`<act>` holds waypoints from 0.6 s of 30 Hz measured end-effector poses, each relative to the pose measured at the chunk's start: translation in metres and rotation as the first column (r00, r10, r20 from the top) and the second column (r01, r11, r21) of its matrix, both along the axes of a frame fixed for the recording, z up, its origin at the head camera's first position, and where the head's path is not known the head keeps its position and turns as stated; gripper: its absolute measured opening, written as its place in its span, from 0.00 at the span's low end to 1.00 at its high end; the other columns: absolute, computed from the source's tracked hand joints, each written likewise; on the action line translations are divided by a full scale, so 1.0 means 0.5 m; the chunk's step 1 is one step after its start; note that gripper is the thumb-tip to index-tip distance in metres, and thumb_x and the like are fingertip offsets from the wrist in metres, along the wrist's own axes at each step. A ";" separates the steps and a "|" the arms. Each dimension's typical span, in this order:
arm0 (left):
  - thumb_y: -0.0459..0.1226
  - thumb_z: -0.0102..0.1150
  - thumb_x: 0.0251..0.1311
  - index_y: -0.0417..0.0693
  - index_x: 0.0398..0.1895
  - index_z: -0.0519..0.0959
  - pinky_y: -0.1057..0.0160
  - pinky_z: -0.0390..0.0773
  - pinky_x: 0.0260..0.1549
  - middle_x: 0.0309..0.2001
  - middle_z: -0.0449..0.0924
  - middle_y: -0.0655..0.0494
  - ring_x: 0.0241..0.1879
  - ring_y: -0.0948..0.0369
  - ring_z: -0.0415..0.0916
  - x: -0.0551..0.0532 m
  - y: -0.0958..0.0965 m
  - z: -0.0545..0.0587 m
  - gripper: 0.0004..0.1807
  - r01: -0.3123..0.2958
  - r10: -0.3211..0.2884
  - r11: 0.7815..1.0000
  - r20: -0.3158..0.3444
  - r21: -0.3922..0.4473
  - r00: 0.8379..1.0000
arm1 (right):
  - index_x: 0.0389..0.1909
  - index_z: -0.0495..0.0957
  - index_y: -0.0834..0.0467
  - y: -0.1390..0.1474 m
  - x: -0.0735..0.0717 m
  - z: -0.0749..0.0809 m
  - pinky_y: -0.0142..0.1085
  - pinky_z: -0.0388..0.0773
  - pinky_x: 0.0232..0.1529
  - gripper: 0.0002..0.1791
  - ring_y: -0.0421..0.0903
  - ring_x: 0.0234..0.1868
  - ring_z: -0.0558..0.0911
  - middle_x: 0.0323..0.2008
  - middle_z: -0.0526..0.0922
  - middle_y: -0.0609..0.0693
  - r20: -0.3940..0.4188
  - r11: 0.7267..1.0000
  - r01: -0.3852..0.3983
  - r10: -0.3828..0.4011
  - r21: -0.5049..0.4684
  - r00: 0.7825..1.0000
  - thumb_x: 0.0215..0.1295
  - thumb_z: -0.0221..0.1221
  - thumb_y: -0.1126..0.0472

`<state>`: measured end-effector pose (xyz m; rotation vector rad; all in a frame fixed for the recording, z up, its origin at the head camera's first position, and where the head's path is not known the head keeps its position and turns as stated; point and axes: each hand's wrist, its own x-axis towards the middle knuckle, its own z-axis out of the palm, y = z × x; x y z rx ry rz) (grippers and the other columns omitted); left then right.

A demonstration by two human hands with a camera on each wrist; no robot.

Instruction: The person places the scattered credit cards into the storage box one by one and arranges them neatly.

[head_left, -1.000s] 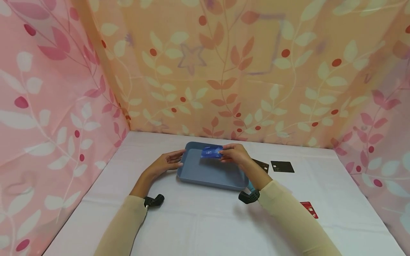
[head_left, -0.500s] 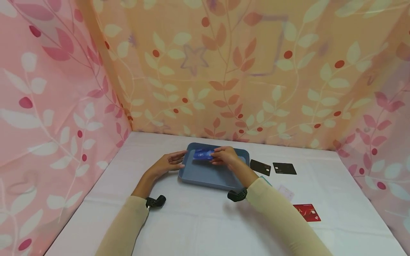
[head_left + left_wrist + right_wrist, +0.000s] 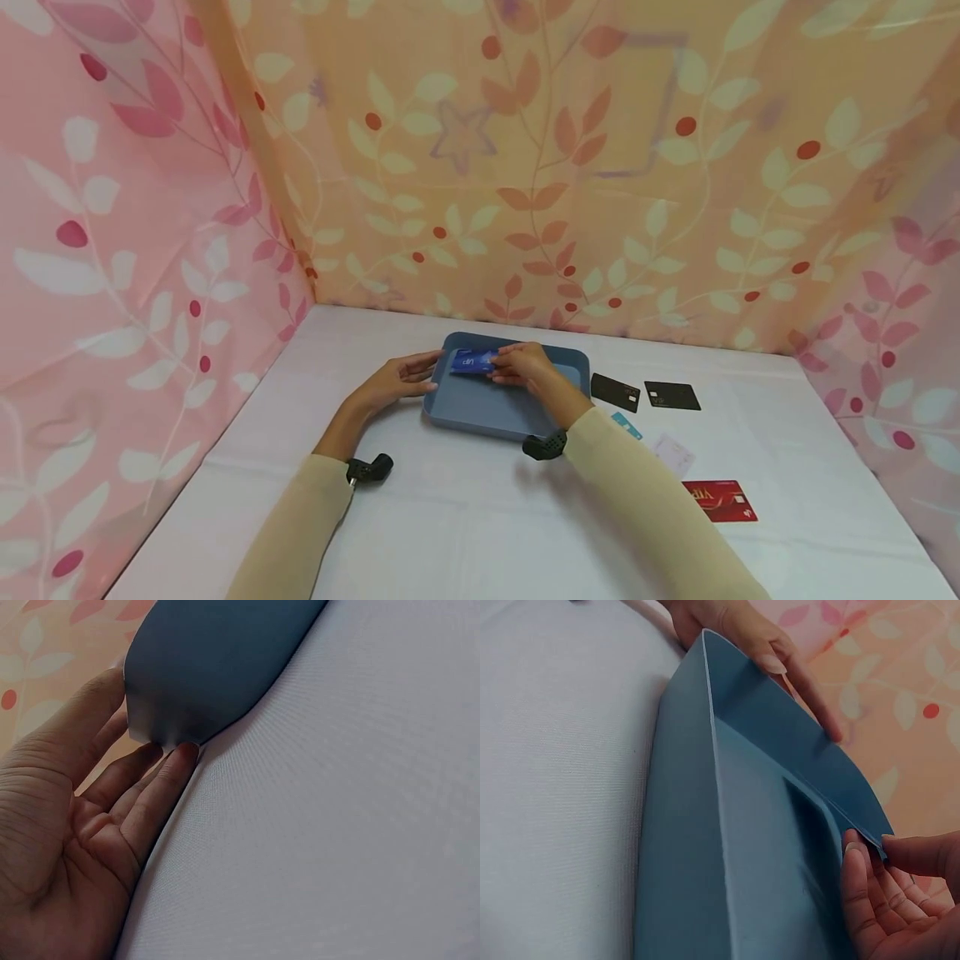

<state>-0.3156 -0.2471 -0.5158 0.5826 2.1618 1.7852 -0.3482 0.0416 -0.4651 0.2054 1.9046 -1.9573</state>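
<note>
In the head view, my right hand [image 3: 528, 368] pinches a blue plastic card [image 3: 469, 362] by its right end, over the left part of a shallow blue-grey tray [image 3: 487, 410]. White lettering shows on the card's face. The right wrist view has the card [image 3: 874, 847] nearly edge-on between thumb and fingers, with a dark shadow on the tray floor below. My left hand [image 3: 396, 383] touches the tray's left end with extended fingers. From the left wrist, those fingertips [image 3: 184, 754] are seen against the outer wall of the tray [image 3: 210, 667].
Right of the tray lie two black cards, one nearer [image 3: 616, 392] and one farther right [image 3: 672, 396]. A small light-blue card [image 3: 627, 425], a pale card [image 3: 675, 455] and a red VIP card [image 3: 722, 501] lie closer to the right sleeve. Floral cloth walls [image 3: 465, 208] surround the white table.
My right hand has carried the blue card leftward over the tray and slightly lower. The left hand stays at the tray's left end. Cards behind the right arm have come into view.
</note>
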 end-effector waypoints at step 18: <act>0.37 0.70 0.63 0.51 0.76 0.66 0.60 0.70 0.66 0.75 0.64 0.51 0.73 0.53 0.64 -0.004 0.002 -0.001 0.38 -0.001 0.001 1.000 -0.007 -0.016 1.000 | 0.56 0.72 0.76 -0.022 -0.010 -0.005 0.36 0.87 0.34 0.19 0.44 0.23 0.84 0.40 0.80 0.65 0.002 1.000 -0.006 0.006 -0.004 1.000 0.65 0.61 0.76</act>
